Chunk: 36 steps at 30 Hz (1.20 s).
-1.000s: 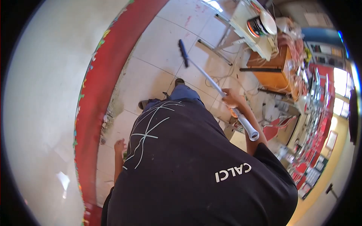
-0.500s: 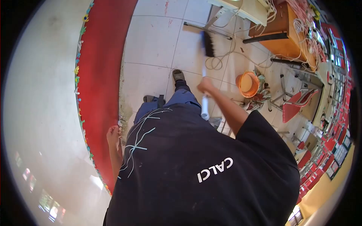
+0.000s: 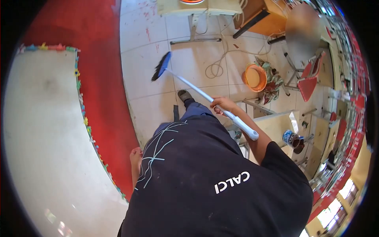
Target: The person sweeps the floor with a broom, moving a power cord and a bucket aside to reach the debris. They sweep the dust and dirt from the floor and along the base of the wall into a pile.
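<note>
My right hand (image 3: 224,105) is wrapped around the pale handle of a broom (image 3: 193,86), partway along its length. The handle slants from the grip end beside my right forearm to a blue head with dark bristles, over the white tiles ahead of my shoe (image 3: 184,95). My left hand (image 3: 136,155) hangs low beside my dark shirt, close to the red wall strip, its fingers curled in; whatever it might hold is hidden.
Right of the broom, an orange bucket (image 3: 254,78) of pale liquid stands beside a crumpled cloth (image 3: 272,81). A cable (image 3: 215,70) coils on the floor below a table (image 3: 215,7). A red chair (image 3: 310,79) is farther right. A red wall band (image 3: 98,79) borders the left side.
The broom head has swung left across the tiles, and its handle now lies diagonally. The view has shifted; my right hand keeps hold of the handle. My left hand is nearer my shirt.
</note>
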### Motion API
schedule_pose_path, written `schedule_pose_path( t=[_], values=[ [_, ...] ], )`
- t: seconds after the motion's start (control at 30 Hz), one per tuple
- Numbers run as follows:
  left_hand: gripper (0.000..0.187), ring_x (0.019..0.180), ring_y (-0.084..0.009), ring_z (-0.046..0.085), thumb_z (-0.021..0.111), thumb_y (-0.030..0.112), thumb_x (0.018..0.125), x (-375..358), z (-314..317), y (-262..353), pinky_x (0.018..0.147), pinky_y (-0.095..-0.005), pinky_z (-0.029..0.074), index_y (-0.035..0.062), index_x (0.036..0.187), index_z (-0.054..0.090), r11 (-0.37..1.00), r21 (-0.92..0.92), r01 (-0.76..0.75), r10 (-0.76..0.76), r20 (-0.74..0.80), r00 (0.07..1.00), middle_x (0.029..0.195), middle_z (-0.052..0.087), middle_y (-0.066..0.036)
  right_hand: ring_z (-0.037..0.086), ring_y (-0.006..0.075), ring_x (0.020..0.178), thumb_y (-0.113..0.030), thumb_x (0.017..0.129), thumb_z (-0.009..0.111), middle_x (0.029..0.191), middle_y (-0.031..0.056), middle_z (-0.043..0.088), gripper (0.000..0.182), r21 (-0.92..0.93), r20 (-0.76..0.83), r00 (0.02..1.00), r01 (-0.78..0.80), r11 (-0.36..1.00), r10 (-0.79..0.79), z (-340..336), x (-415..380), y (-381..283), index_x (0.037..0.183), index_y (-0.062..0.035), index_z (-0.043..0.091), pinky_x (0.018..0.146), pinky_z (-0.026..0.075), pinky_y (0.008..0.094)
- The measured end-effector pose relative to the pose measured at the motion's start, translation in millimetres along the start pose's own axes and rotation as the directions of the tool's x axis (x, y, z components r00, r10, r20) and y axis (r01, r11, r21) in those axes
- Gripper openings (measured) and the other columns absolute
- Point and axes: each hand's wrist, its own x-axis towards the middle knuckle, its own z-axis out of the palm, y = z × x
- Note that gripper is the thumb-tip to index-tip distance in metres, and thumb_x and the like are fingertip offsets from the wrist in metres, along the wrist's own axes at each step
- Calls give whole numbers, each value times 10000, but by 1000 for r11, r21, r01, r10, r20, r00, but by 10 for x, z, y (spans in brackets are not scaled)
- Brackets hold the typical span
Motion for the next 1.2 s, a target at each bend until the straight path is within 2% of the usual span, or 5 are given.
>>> schedule_pose_path(
  t=[0.37,0.87,1.07,1.13,1.2],
  values=[
    [196,702,-83,549,581,215,851,624,1134,2223,587,-220,424,34,924,561,927,198,-318,282,192,940,798,579,-16,438,88,398,-122,800,503,542,27,471,138,720,-237,971,165,674,16,-464,-262,-121,707,-24,478,338,394,202],
    [238,670,-187,593,528,311,844,683,108,693,628,-298,464,100,897,624,855,517,40,-149,171,974,814,635,-64,456,112,430,-89,777,511,562,44,480,118,700,-351,933,319,638,-81,-871,-385,161,680,-28,485,395,415,223],
    [287,685,-238,613,503,376,838,1689,66,242,659,-349,488,133,895,646,-162,700,-696,263,710,653,849,652,-85,457,80,435,-135,845,462,594,34,452,162,842,-180,977,213,496,-114,-307,-569,100,762,-1,423,370,422,174],
    [316,627,-164,602,560,387,807,1520,385,957,591,-310,477,79,830,628,774,591,-229,58,294,954,704,631,-79,473,85,468,-122,850,437,650,58,462,158,862,-125,972,206,464,-198,-56,-521,94,794,24,412,393,438,188],
    [281,552,-126,525,601,336,799,1744,611,1283,537,-302,427,55,804,613,801,437,-408,327,251,911,626,589,-51,474,94,481,-102,854,405,686,70,459,150,846,-95,968,202,493,-234,348,-520,-54,821,44,402,419,448,203]
  ],
)
